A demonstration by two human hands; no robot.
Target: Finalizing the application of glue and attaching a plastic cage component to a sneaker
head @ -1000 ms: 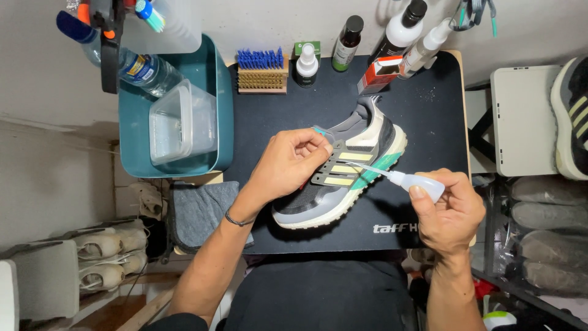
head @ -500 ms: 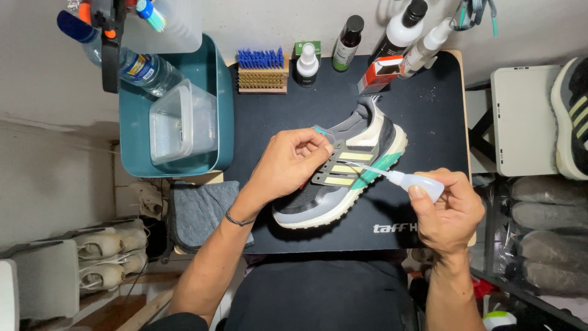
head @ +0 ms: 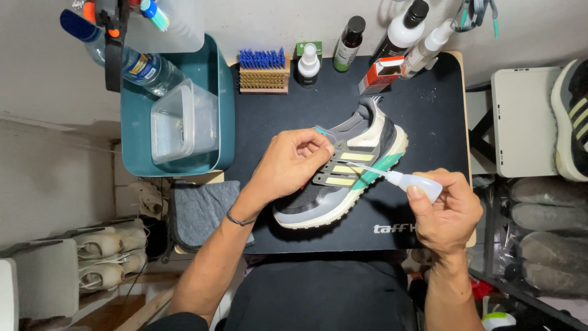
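Sneaker | centre of black mat, below brush | my left hand pinches its side cage | my right hand squeezes small applicator bottle | judged light, soft upper, stiffer sole: hold midfoot.

A shoe lies mid-frame on the tabletop; a brush and bottles stand above it, a tub at upper left.

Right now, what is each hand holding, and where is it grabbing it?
The right hand squeezes a small clear squeeze bottle by its body. The left hand grips the grey sneaker at its upper, near the tongue.
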